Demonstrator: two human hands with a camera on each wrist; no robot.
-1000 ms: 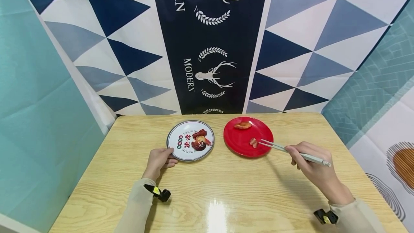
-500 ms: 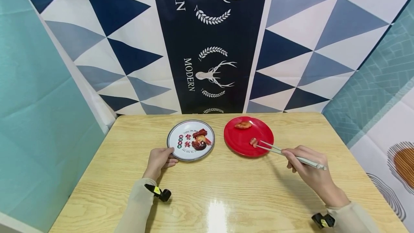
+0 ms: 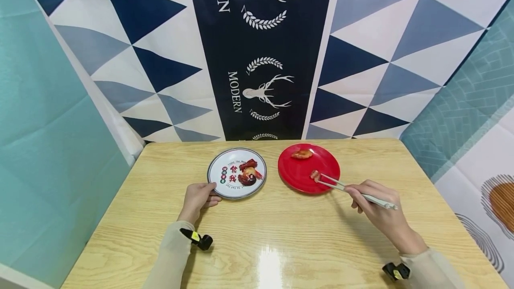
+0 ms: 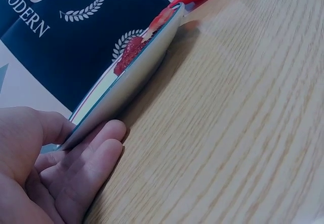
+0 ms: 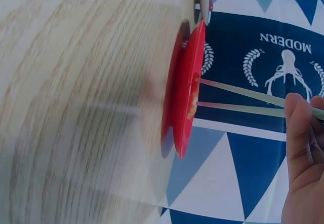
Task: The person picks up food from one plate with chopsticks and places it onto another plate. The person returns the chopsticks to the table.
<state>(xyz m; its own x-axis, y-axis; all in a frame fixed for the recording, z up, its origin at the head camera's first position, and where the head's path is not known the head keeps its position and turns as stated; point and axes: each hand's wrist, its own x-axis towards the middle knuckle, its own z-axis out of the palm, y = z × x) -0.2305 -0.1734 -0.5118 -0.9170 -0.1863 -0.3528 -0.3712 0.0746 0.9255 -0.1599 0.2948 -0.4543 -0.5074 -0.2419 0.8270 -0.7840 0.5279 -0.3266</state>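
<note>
My left hand (image 3: 196, 200) pinches the near-left rim of a white plate (image 3: 218, 168), thumb on top and fingers underneath. Red and green characters mark the plate, and several food pieces (image 3: 249, 174) show on its right half. My right hand (image 3: 377, 208) holds a pair of pale green chopsticks (image 3: 338, 185). Their tips stand slightly apart, right at a small reddish-brown piece of food (image 3: 315, 175) on the red plate (image 3: 292, 178). Farther back on that plate lies a longer orange-brown piece (image 3: 302, 154). The right wrist view shows the chopsticks (image 5: 243, 91) reaching over the rim.
Both plates sit side by side at the back of a wooden table (image 3: 241, 231). Behind the table hangs a patterned cloth (image 3: 261, 57) with triangles and deer heads. A teal panel (image 3: 48, 146) borders the left side.
My right hand has shifted slightly left, bringing the chopstick tips from the small piece's right side onto it. My left hand and the white plate stay where they were.
</note>
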